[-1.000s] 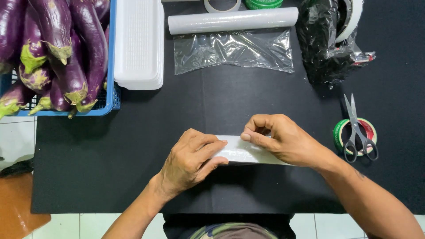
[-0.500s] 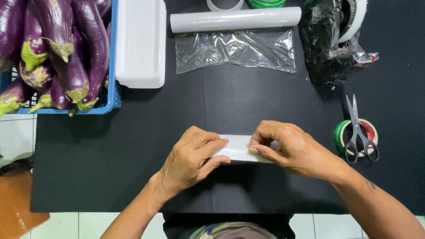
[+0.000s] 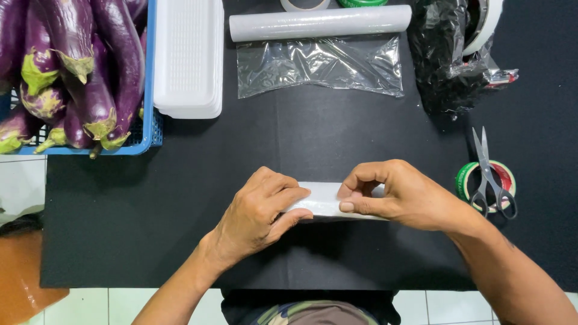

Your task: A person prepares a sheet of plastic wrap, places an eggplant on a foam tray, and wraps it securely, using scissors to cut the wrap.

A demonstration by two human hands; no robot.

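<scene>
On the black mat [image 3: 180,198], well below the blue basket [image 3: 147,135] of purple eggplants [image 3: 90,78], both hands pinched a folded clear plastic bag [image 3: 325,201]: left hand [image 3: 262,213] one end, right hand [image 3: 400,195] the other. White trays [image 3: 188,57] sat stacked just beside the basket.

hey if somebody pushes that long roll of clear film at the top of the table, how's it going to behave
The film roll is a long, even cylinder lying on its side, so it would likely roll across the black mat if nudged sideways. It looks straight and unsagging, so probably stiff when lifted. Its glossy wrap suggests a slightly slippery grip, and the loose sheet beside it may drag along.
</scene>
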